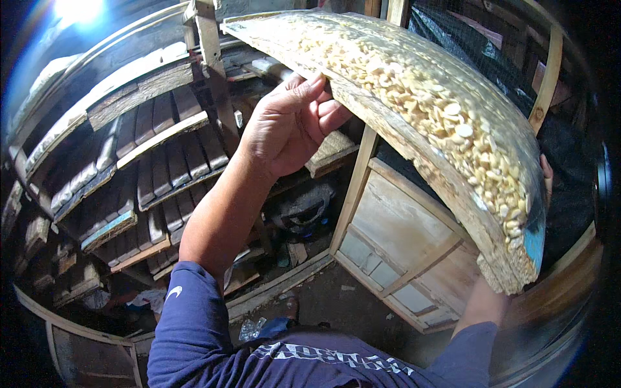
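A long wooden board (414,155), its edge rough and worn, is lifted and tilted at the upper right. Pale, split beans (446,113) lie in a layer on it, partly under a clear plastic sheet (407,48). My left hand (297,113) is closed on the board's near edge, thumb on top and fingers curled below. My right forearm (485,305) goes up behind the board's near right end, with the hand mostly hidden beneath and bearing it. Fingertips (547,174) show at the board's far right edge; whose they are, I cannot tell.
Tiered wooden racks (155,139) with rows of dark, flat slabs fill the left side. A wood-framed panel (401,239) leans below the board. Wooden posts (550,77) and dark netting (446,45) stand at the back right. Clear plastic (252,328) lies low near my body.
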A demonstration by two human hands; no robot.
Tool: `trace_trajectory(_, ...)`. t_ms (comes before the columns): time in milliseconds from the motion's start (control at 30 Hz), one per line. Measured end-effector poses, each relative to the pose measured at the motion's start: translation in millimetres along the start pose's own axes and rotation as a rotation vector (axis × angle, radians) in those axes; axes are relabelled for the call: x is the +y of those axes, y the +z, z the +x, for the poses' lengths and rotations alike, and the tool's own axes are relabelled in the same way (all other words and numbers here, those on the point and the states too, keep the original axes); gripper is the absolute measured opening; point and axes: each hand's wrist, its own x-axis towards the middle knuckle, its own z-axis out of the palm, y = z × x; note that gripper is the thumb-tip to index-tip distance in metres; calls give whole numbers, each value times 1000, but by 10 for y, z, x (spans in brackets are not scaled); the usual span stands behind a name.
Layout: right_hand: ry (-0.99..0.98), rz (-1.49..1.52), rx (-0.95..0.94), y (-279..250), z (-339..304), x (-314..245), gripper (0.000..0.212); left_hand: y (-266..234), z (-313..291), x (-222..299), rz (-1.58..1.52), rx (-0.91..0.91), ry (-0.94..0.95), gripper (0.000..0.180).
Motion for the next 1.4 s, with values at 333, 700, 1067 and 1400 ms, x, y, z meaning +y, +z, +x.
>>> trace_trajectory(333, -216, 59, -95, 357, 45, 320, 34, -314, 178, 165, 35, -72, 13, 46)
trace_trajectory(700, -112, 270, -412, 869, 263, 441, 39, -630, 355, 549, 30, -135, 35, 37)
trace_trajectory(1067, -72, 173, -542, 1247, 596, 470, 43, -793, 533, 861, 116, -30, 135, 29)
trace_trajectory(1400, -193, 264, -285, 1683, 846, 659, 33, -1252, 711, 1064, 67, -278, 159, 30)
